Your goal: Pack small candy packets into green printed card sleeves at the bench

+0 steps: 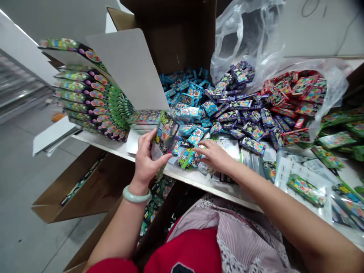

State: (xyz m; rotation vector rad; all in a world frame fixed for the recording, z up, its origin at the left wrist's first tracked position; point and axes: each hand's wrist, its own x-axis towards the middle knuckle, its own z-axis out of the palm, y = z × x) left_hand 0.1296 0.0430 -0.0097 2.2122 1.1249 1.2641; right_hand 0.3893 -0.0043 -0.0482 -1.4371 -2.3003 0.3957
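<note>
**A:** Start at the hands. What's the left grip [146, 161] doing?

**B:** It's clenched on a dark green packet [165, 135], which stands tilted just above the bench [216, 191]. A pale jade bangle [137, 194] sits on that wrist.

**A:** And the right grip [213, 155]?

**B:** Released, fingers spread, resting at the near end of the loose foil packets [189, 157] by the bench's front edge.

**A:** Where's the trouble, then?

**B:** The left grip first. The packet looks slick and is held low, so a slight slackening could let it slip over that edge into the open cardboard box [82, 185] below.

**A:** Could the right hand cause problems too?

**B:** Yes, a careless sweep could shove packets off the bench. The blue packets [182, 87], purple packets [241, 113] and red packets [295, 91] also run into each other, so strays could easily mix.

**A:** Anything further out?

**B:** The fanned stack of boxes [91, 94] on the left could slide if an elbow knocked it.
</note>
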